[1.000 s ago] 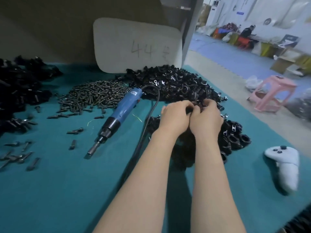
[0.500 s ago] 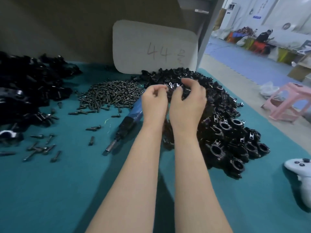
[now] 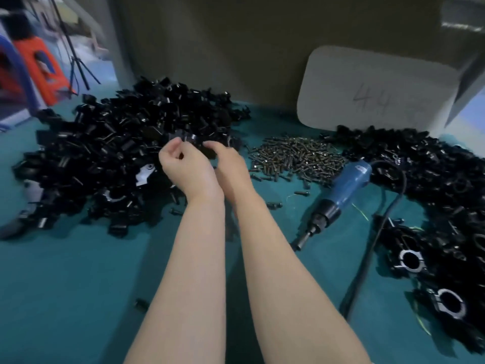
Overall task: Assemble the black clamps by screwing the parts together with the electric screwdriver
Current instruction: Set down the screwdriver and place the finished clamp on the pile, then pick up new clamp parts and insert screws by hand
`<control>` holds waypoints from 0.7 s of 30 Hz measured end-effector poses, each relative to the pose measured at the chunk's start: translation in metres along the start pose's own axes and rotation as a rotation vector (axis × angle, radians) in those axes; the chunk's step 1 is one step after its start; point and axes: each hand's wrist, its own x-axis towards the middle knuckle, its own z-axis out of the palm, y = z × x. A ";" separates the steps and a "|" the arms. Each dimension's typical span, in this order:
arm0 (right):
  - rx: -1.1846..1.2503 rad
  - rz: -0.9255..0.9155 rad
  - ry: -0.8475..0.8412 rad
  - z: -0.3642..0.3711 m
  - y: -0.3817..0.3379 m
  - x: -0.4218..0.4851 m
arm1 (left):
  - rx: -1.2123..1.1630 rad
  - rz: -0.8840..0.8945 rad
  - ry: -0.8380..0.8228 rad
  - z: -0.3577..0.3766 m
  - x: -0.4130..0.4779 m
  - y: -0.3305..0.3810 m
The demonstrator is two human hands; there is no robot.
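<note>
A shiny black clamp part (image 3: 195,141) sits over the left pile of black parts (image 3: 91,158), pinched by the curled fingers of the left hand (image 3: 183,169) and right hand (image 3: 231,166). On the green table (image 3: 65,285) lie one blue screwdriver (image 3: 349,185), one heap of small metal screws (image 3: 296,156) and a second black pile (image 3: 433,185). One white board (image 3: 372,85) stands behind.

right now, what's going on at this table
A person is picking out clamp pieces by hand. The left hand and right hand meet over the left heap of black parts, and their fingers seem to pinch a black clamp part between them, though blur hides the exact grip. The electric screwdriver lies untouched on the teal table, beside the pile of screws. No screwing is under way yet.
</note>
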 end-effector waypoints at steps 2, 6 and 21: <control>-0.021 0.016 -0.133 0.013 -0.005 0.010 | -0.008 0.017 0.016 -0.004 0.008 0.003; 0.058 0.031 -0.035 0.025 -0.007 0.020 | -0.038 0.030 0.019 -0.006 0.014 0.002; 0.548 0.076 0.495 -0.005 0.010 0.001 | 0.014 0.063 -0.086 0.012 -0.008 -0.009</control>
